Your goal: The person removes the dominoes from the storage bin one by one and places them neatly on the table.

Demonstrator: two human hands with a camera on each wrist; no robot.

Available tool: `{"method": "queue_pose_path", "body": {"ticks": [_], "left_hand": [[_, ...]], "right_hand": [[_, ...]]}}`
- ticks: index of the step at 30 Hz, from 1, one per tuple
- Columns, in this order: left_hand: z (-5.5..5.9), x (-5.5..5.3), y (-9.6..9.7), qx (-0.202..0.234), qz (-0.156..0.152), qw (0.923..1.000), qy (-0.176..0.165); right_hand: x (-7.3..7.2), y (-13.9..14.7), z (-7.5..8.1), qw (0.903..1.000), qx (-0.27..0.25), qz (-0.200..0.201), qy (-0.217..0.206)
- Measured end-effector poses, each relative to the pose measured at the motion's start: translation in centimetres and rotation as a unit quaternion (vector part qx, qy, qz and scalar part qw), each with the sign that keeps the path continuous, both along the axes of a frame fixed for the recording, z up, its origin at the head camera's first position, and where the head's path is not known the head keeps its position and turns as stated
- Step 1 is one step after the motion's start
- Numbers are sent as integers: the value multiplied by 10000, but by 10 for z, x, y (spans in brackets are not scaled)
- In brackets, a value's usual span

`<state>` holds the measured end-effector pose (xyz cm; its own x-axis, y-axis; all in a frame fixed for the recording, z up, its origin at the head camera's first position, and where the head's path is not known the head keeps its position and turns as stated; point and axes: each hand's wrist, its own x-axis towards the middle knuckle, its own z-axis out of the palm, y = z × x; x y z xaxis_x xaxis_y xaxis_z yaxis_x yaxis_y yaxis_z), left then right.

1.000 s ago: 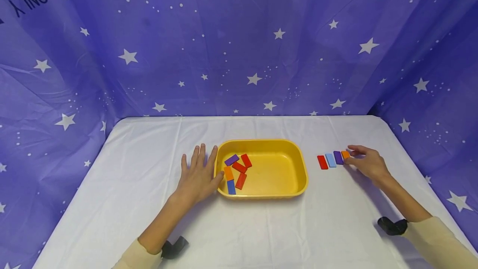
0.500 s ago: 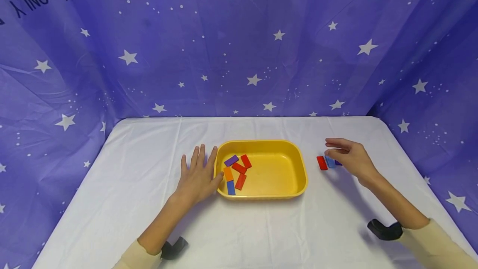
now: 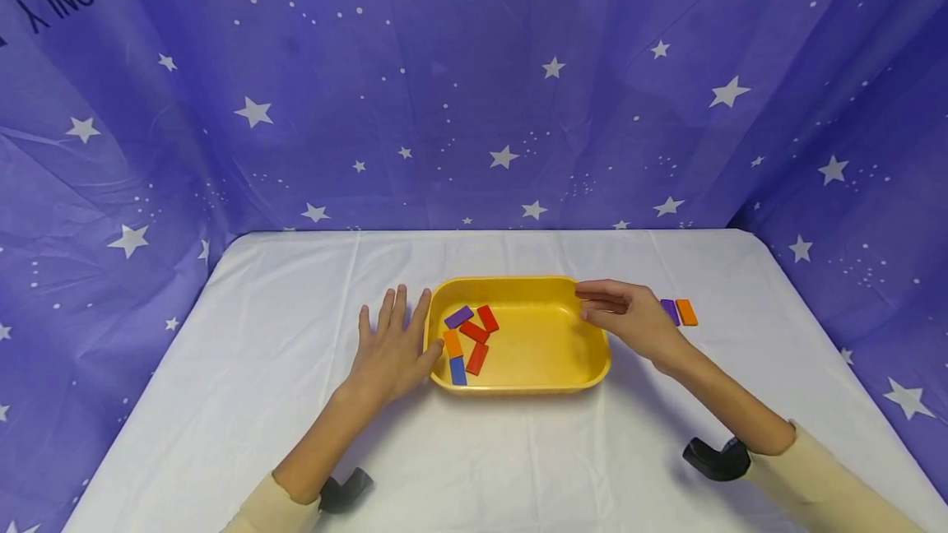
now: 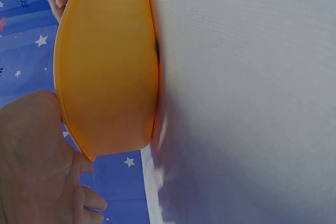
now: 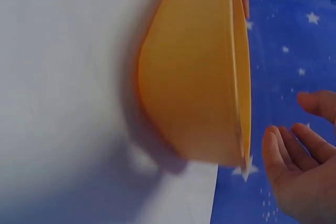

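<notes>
A yellow plastic basin point(image 3: 518, 391) stands mid-table with several small coloured blocks at its left end: red blocks point(image 3: 474, 331), a purple block point(image 3: 458, 317), an orange block point(image 3: 453, 344) and a blue block point(image 3: 458, 371). My left hand point(image 3: 392, 356) rests against the basin's left rim, fingers spread and thumb over the edge. Over the right rim hovers my right hand point(image 3: 633, 321), its thumb apart from bent fingers; the right wrist view shows nothing between them. To its right lie another purple block point(image 3: 670, 312) and orange block point(image 3: 687, 312); the hand hides the red and light blue ones beside them.
A white cloth point(image 3: 518, 467) covers the table. Purple curtains point(image 3: 444, 105) with white stars enclose its back and both sides. A black wrist mount point(image 3: 717, 459) hangs off the right forearm, another black mount point(image 3: 346, 490) off the left.
My right hand has left the orange block at the end of the row and travelled left to the basin's right rim. The left hand and the basin have stayed put.
</notes>
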<state>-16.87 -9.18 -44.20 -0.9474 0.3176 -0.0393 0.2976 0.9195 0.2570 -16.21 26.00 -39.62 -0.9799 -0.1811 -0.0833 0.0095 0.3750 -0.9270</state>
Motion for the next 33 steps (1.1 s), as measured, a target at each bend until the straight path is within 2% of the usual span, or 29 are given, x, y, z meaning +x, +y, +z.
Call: {"method": "queue_pose_path", "body": {"ticks": [7,14,24,33], "left_hand": [[-1,-1,0,37,27,10000,34],[-2,-1,0,42,34,10000,42],[1,0,1,15,18,10000,-34],[-1,-1,-1,-41,-24,10000,53]], "right_hand": [[-5,-34,-11,9983,-311,486,-23],[-9,-63,-26,9948,-226,988,-131],[-20,-87,-52,9853,-251,1644,-394],[-30,-101,-58,9809,-243,1849,-561]]}}
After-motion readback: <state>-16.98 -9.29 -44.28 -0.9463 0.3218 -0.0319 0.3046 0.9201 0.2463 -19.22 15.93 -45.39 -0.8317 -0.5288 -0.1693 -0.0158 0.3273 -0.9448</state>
